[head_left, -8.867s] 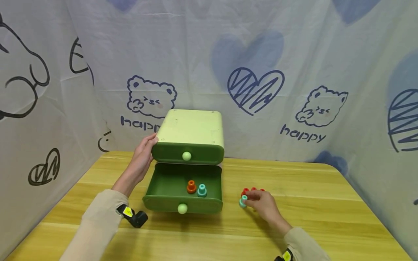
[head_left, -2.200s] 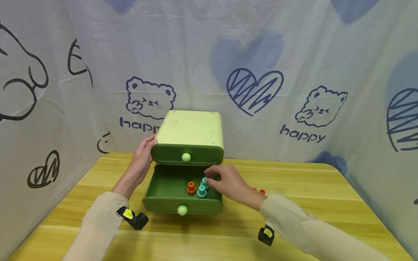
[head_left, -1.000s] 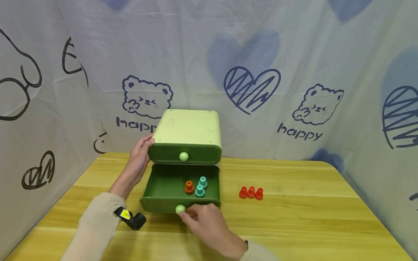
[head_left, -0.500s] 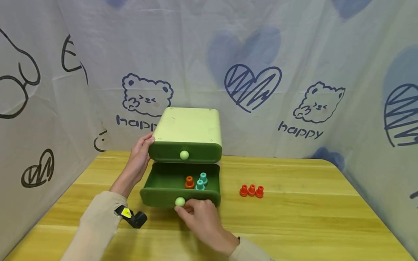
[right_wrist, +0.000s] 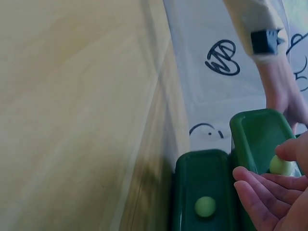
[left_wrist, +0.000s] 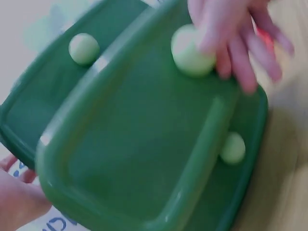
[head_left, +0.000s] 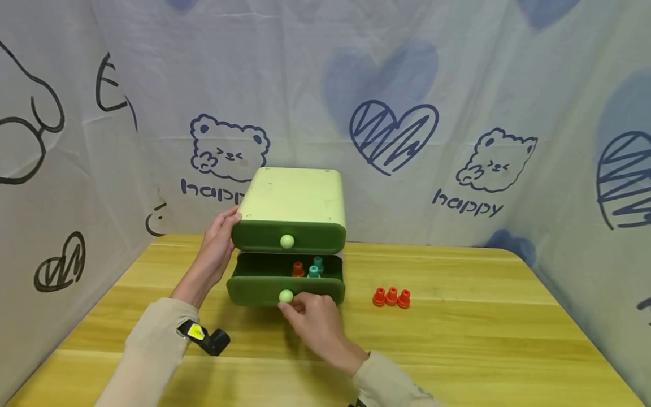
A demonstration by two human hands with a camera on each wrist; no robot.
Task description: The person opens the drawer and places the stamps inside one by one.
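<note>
A light-green mini drawer cabinet (head_left: 295, 195) stands on the table. My left hand (head_left: 217, 243) rests along its left side, fingers against the wall. Below the top drawer (head_left: 259, 236), a dark green drawer (head_left: 254, 290) is partly pulled out. With thumb and forefinger, my right hand (head_left: 317, 325) pinches that drawer's round pale knob (head_left: 286, 296); its other fingers stay fairly straight in the left wrist view. Inside sit an orange peg (head_left: 298, 269) and two turquoise pegs (head_left: 313, 272), lower parts hidden by the drawer front. A lower drawer's knob (left_wrist: 233, 149) shows in the left wrist view.
Three small red pegs (head_left: 391, 297) stand in a row on the wooden table (head_left: 483, 328), right of the cabinet. A printed cloth (head_left: 396, 73) hangs behind the table and at both sides.
My right hand carried a turquoise peg from beside the red ones into the drawer, then moved to the knob. The drawer has since slid partway inward. My left hand stayed on the cabinet.
</note>
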